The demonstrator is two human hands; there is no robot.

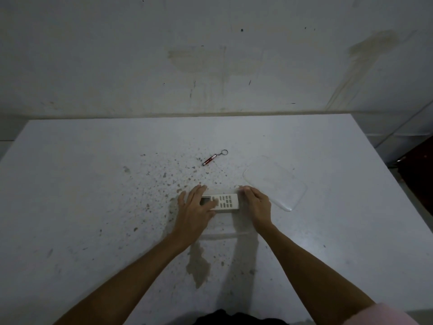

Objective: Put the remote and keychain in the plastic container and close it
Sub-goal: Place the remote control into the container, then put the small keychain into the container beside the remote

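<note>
A white remote (226, 201) with grey buttons lies crosswise in the middle of the table, seemingly inside a clear plastic container (222, 233) whose faint outline surrounds it. My left hand (195, 207) grips the remote's left end, thumb across the buttons. My right hand (256, 205) holds the container's right side, fingers curled over its far corner. A keychain (212, 158), a small red tube on a metal ring, lies apart on the table behind the hands. The clear lid (276, 184) lies flat to the right of the container.
The white table (93, 184) is speckled with chips and has a brownish stain near its front. A stained wall (210, 66) runs right behind it. A dark object (417, 158) stands past the table's right edge.
</note>
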